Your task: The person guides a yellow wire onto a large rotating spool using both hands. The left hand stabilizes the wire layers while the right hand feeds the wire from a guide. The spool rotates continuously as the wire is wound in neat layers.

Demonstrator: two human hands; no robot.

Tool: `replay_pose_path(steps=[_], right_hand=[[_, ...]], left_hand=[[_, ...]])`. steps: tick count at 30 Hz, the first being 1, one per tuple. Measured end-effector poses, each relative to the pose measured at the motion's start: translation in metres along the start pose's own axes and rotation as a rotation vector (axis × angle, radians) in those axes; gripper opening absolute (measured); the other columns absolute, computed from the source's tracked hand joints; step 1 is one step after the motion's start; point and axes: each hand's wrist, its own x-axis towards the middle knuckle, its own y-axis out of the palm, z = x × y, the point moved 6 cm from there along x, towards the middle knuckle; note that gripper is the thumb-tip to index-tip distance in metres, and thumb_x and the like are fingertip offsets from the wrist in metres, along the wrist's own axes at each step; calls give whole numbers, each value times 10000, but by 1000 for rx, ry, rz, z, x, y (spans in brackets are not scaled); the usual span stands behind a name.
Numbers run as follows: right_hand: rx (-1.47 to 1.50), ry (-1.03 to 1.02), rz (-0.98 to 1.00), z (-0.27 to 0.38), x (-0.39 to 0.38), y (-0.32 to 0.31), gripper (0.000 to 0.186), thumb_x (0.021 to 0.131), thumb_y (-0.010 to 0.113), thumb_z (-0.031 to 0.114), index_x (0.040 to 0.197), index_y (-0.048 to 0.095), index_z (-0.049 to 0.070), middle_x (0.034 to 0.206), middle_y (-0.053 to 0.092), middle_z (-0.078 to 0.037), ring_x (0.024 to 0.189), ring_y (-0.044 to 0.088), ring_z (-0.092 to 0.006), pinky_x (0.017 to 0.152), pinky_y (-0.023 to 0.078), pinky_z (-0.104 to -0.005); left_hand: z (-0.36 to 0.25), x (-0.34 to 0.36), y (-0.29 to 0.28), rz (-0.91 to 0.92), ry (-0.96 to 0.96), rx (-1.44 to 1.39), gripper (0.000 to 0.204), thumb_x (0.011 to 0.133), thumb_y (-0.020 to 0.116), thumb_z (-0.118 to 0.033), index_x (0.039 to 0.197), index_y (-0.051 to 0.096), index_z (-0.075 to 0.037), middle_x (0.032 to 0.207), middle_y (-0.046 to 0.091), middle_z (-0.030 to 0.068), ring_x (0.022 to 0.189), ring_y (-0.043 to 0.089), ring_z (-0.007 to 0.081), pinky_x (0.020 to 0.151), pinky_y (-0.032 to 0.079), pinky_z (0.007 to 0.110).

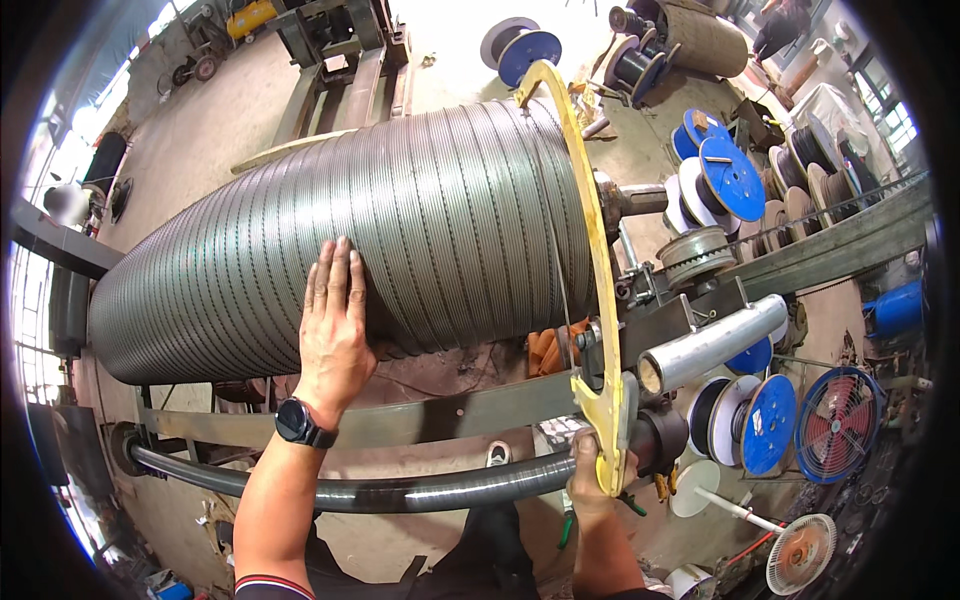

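Observation:
A large ribbed grey coil (420, 220) of wound wire lies on its side across the middle of the view. My left hand (333, 322) rests flat on its lower front, fingers together and pointing up; a black watch (302, 423) sits on that wrist. My right hand (592, 478) grips the lower end of a curved yellow guide arm (592, 240) that arcs over the coil's right end. Below both hands runs a thick black hose (400, 492).
A steel rail (440, 412) crosses under the coil. Blue and white wire spools (730, 180) crowd the right side, with a silver tube (712, 342), a blue fan (835, 425) and a white fan (800, 552). A machine frame (330, 70) stands behind on the concrete floor.

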Motion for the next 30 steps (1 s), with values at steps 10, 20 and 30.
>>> replay_pose_path(steps=[10, 20, 30], right_hand=[[187, 22, -81, -9, 8, -2, 97, 956, 679, 28, 992, 741, -37, 767, 694, -102, 605, 645, -182, 580, 509, -315], [-364, -348, -26, 15, 21, 7, 106, 946, 681, 53, 1000, 729, -24, 675, 664, -125, 556, 644, -259, 554, 498, -383], [-600, -646, -81, 45, 47, 23, 108, 951, 704, 77, 905, 685, -19, 660, 644, -115, 544, 628, -294, 545, 491, -401]], left_hand=[[3, -3, 0, 12, 16, 73, 1181, 639, 925, -152, 1604, 290, 93, 1700, 269, 259, 1602, 220, 424, 1318, 221, 504], [24, 27, -42, 141, -25, -57, 1283, 555, 980, -215, 1620, 307, 25, 1693, 287, 222, 1597, 225, 401, 1327, 204, 492], [24, 38, -29, 221, -12, -38, 1334, 552, 972, -302, 1631, 267, 42, 1712, 253, 213, 1614, 176, 395, 1333, 182, 489]])
